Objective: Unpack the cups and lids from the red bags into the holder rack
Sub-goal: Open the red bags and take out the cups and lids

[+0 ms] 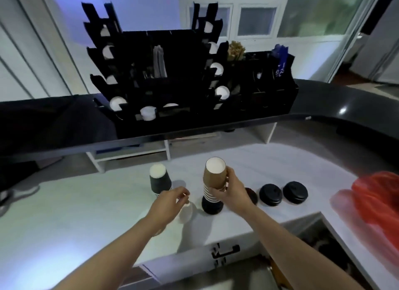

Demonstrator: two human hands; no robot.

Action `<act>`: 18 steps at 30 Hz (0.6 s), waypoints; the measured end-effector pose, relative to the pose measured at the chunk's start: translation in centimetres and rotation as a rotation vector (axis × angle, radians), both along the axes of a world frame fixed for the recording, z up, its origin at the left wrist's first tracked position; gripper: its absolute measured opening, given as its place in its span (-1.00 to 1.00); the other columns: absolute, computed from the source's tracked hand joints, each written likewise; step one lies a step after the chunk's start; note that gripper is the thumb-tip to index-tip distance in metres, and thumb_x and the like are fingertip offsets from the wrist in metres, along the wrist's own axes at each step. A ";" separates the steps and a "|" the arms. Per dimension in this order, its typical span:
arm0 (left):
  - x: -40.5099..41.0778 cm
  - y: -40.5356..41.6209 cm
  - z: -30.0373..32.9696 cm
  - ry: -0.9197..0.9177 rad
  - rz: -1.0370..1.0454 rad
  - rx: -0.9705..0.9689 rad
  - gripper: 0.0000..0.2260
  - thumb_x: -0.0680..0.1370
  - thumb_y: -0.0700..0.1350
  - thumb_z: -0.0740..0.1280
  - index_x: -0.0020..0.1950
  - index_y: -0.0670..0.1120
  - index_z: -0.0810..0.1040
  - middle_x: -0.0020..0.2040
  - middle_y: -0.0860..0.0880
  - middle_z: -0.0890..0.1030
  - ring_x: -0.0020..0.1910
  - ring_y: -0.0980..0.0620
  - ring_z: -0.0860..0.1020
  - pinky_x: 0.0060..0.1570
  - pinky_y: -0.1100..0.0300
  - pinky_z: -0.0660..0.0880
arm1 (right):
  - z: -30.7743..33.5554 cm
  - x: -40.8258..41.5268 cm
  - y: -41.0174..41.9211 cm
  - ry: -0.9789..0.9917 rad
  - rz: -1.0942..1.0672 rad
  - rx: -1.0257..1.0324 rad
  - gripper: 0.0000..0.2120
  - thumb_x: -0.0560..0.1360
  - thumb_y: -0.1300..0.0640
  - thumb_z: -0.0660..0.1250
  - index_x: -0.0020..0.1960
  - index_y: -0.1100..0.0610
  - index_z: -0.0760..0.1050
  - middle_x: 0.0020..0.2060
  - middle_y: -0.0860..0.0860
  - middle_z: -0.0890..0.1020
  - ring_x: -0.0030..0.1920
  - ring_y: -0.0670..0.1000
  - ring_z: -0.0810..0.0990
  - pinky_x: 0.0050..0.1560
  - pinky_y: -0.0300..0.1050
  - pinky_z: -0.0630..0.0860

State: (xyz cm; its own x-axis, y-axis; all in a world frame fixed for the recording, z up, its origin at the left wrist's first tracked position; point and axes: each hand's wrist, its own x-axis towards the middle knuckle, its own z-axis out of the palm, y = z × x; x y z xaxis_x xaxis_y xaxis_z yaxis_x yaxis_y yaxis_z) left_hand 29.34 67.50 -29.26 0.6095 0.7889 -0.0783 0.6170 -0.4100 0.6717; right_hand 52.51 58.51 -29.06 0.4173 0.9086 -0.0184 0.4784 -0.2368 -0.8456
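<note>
My right hand point(231, 191) grips a stack of brown paper cups point(214, 175), upside down, resting on a pile of black lids point(212, 205) on the white counter. My left hand point(172, 200) hovers beside a small stack of white lids point(185, 213), fingers curled over its top; whether it pinches one I cannot tell. A stack of black cups point(160, 180) stands upside down to the left. Black lids point(270, 194) point(295, 192) lie to the right. The black holder rack point(194, 78) stands on the dark shelf behind, with white cups in some slots. A red bag point(375, 201) lies at far right.
The dark raised shelf point(323, 108) runs across above the white counter point(86, 207). A sink opening point(323, 242) lies at lower right, near the red bag. Stirrers and sachets fill the rack's right compartments point(269, 73).
</note>
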 end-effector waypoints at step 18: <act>-3.7 5.6 -5.4 0.344 -0.047 0.001 -0.72 0.59 -0.04 0.23 0.26 0.11 0.58 0.28 0.08 0.59 0.22 0.01 0.55 0.14 0.19 0.47 | -6.2 -0.7 13.5 0.118 0.156 -0.306 -0.14 0.36 0.01 0.59 0.46 -0.01 0.13 0.17 -0.07 0.51 0.12 0.00 0.51 0.07 -0.13 0.47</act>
